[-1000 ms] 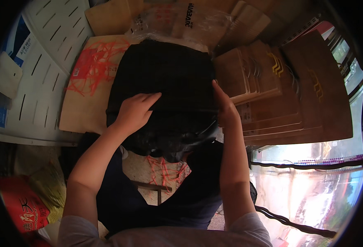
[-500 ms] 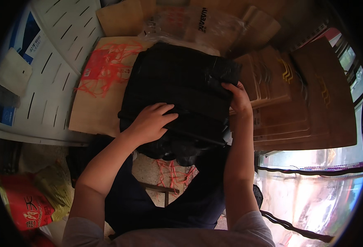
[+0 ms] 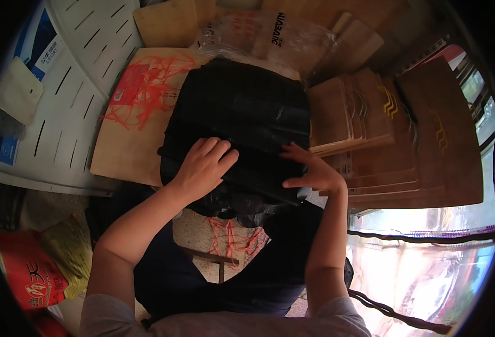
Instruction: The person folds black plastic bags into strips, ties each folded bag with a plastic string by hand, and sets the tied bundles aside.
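While hands (image 3: 202, 168) (image 3: 321, 175) touch black plastic (image 3: 239, 104), right splayed, left's grip unclear, boards (image 3: 329, 109) crowd its right edge.

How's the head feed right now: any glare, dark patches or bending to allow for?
Head view: glare washes out the lower right; the black plastic is so dark that its folds are hard to read, though the left hand and right hand stand out against it; the slotted white panel bends toward the rim.
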Available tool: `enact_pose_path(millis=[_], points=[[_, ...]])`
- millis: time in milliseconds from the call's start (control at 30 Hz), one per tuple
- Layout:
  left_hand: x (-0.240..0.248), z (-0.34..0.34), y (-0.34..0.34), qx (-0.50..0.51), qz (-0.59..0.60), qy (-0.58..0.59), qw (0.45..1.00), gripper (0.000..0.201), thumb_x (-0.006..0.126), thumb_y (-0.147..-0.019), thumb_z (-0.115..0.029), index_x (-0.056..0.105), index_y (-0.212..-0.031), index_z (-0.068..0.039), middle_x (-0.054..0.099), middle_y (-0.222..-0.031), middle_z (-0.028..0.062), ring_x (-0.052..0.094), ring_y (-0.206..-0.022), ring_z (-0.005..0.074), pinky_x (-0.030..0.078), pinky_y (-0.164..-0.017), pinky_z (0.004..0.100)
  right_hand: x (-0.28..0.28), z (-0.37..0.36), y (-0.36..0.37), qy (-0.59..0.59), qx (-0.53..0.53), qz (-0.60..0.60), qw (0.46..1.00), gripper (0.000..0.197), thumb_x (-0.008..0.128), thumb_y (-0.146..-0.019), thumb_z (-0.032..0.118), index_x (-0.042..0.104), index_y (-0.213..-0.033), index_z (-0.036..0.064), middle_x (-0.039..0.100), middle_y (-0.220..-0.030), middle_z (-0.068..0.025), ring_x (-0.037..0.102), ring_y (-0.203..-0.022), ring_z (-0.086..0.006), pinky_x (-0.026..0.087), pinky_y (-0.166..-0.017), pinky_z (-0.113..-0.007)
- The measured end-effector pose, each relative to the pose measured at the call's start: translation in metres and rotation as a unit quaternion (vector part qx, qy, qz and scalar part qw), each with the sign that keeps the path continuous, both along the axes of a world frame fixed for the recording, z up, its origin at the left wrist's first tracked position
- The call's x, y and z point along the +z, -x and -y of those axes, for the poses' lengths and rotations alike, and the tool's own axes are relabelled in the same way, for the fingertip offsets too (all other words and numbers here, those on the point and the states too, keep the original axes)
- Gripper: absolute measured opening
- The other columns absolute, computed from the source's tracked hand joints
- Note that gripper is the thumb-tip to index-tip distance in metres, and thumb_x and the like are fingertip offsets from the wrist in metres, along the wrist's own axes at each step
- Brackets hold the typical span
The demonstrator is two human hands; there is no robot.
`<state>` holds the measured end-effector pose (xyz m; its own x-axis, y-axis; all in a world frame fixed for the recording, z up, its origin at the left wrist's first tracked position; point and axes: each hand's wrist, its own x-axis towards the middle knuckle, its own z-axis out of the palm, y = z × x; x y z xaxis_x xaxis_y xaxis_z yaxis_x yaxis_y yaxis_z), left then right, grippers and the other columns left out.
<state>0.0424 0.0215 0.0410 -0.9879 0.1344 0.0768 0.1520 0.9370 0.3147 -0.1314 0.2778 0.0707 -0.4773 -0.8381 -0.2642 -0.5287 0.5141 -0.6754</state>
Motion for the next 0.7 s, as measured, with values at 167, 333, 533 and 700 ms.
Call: enact_pose_path(millis=[167, 333, 533, 700], points=[[-0.003, 0.005, 0.006, 0.019, -0.134, 0.023, 0.99, 0.09, 0.082, -0.057, -0.01, 0.044, -0.138, -0.014, 0.048, -0.134, 0.0129, 0.043, -0.129, 0.0304, 0.028, -0.114, 0.0498, 0.012, 0.003, -0.023, -0.05, 0.028, -0.048, 0.997, 0.097, 0.083, -0.059, 0.05, 0.048, -0.137, 0.0047, 0.037, -0.149, -0.0161, 0.024, -0.144, -0.0277, 0.008, -0.118, -0.05], [-0.011, 0.012, 0.013, 0.035, -0.062, -0.063, 0.995, 0.094, 0.083, -0.057, -0.011, 0.041, -0.141, -0.015, 0.049, -0.134, 0.014, 0.047, -0.124, 0.0317, 0.031, -0.11, 0.0492, 0.013, 0.007, -0.054, -0.081, 0.032, -0.147, 0.985, 0.103, 0.083, -0.059, 0.047, 0.04, -0.142, 0.0045, 0.034, -0.15, -0.0172, 0.025, -0.143, -0.0285, 0.01, -0.118, -0.05], [-0.01, 0.02, 0.015, 0.017, -0.052, -0.026, 0.998, 0.076, 0.081, -0.061, -0.014, 0.053, -0.131, -0.012, 0.053, -0.131, 0.0123, 0.048, -0.124, 0.0298, 0.03, -0.112, 0.0486, -0.007, 0.001, -0.052, -0.075, 0.023, -0.212, 0.974, 0.079, 0.074, -0.071, 0.022, 0.042, -0.141, 0.0049, 0.041, -0.145, -0.0157, 0.033, -0.138, -0.0276, 0.022, -0.116, -0.047], [-0.003, 0.06, 0.009, 0.103, -0.017, -0.013, 0.994, 0.068, 0.078, -0.064, -0.012, 0.054, -0.128, -0.01, 0.054, -0.131, 0.0115, 0.046, -0.128, 0.0296, 0.03, -0.113, 0.045, -0.006, -0.01, -0.03, -0.007, -0.006, -0.165, 0.986, 0.054, 0.064, -0.079, 0.003, 0.053, -0.132, 0.0067, 0.061, -0.124, -0.0151, 0.055, -0.12, -0.031, 0.039, -0.105, -0.043]])
